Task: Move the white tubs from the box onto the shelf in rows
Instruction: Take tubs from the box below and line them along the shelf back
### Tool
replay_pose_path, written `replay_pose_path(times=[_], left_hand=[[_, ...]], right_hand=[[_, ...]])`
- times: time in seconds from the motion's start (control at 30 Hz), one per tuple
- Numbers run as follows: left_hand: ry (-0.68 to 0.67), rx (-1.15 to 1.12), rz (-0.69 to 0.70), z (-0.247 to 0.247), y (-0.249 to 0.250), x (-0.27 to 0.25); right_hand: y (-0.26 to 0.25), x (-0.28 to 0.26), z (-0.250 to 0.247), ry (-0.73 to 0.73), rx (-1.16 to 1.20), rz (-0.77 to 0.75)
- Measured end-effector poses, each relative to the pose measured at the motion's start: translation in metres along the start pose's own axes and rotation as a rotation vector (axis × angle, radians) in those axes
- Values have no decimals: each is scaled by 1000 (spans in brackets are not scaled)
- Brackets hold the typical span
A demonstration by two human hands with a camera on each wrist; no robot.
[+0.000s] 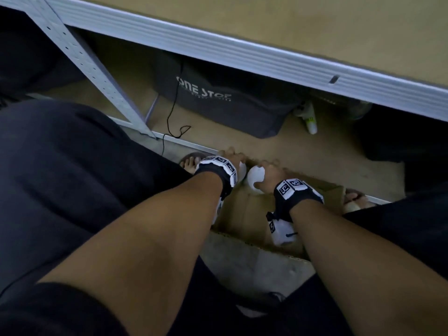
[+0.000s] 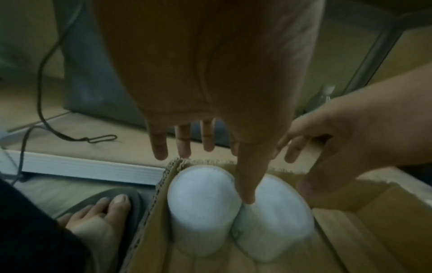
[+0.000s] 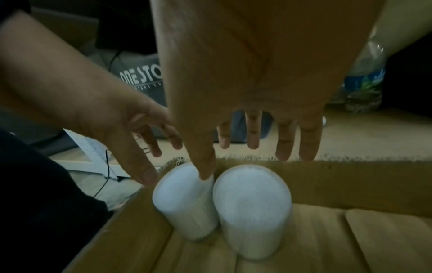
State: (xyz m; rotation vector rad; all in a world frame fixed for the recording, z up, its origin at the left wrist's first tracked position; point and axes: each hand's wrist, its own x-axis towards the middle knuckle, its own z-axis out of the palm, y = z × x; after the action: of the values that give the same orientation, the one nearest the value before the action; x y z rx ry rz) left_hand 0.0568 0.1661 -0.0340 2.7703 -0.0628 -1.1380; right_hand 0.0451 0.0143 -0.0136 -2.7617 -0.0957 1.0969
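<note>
Two white tubs (image 3: 218, 205) stand touching in the cardboard box's (image 3: 350, 184) far-left corner (walls tight behind); left hand (image 2: 210, 73) and right hand (image 3: 257, 64) hover above, fingers spread, gripping nothing.

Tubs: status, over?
Both hands open, left hand and right hand spread over two tubs standing in box corner. Neither gripped yet. Nothing in the way.

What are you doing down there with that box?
A person is reaching both hands into a cardboard box on the floor. Two white tubs stand side by side in its corner. The left hand and the right hand hover over them with fingers spread, a thumb between the tubs. Neither tub is gripped yet. The shelf is just ahead.
</note>
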Motion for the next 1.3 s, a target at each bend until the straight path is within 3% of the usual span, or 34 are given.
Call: replay_pose_path(times=[0.13, 0.23, 0.3, 0.37, 0.43, 0.57, 0.77, 0.97, 1.17, 1.3], left_hand=[[68, 24, 65, 16, 8, 10], [44, 127, 111, 33, 5, 25], [131, 219, 106, 40, 5, 28], [183, 169, 88, 42, 5, 30], [349, 157, 118, 43, 7, 29], [451, 86, 171, 53, 6, 37], [380, 99, 114, 55, 3, 30], [141, 60, 64, 30, 10, 4], [70, 60, 38, 5, 14, -24], [114, 16, 22, -24, 22, -54]], right_hand=[[4, 18, 19, -40, 8, -23], [5, 24, 30, -19, -25, 4], [4, 30, 39, -15, -10, 40], [0, 35, 45, -3, 3, 45], [-3, 39, 49, 24, 3, 58], [-1, 47, 55, 61, 72, 92], [1, 42, 60, 103, 130, 85], [5, 26, 53, 88, 158, 118], [8, -3, 25, 58, 169, 105], [5, -33, -7, 93, 124, 102]])
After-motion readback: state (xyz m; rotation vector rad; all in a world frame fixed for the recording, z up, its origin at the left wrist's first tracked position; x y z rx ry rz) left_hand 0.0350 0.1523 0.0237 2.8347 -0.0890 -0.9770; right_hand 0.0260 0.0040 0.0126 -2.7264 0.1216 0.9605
